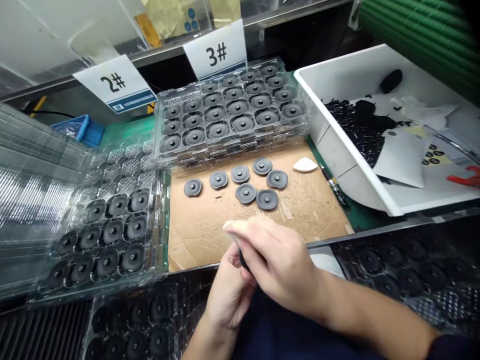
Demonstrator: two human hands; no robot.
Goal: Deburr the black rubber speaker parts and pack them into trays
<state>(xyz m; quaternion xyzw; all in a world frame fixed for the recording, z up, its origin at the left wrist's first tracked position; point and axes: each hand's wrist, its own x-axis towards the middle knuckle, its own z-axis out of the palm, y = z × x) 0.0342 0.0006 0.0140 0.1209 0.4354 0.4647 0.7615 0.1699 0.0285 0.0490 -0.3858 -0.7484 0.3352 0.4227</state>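
Close to the cardboard's front edge, my left hand [233,287] is closed round a dark disc [243,261], mostly hidden by the fingers. My right hand [279,257] bends over it from above, fingers pressed together on a thin pale piece [231,235]; only its edge shows, so its kind is unclear. Beyond my hands, several grey round discs with small centre studs, such as this grey disc [246,193], lie loose on the cardboard sheet [198,240]. A white pointed-oval pad [305,164] rests at the sheet's right.
Behind the cardboard stands a stacked clear tray [225,142] of discs. Another clear tray [150,240], partly filled, is on the left. To the right, a white bin [348,165] holds black scraps. A craft knife [335,187] lies beside it. More discs in trays [137,345] sit below.
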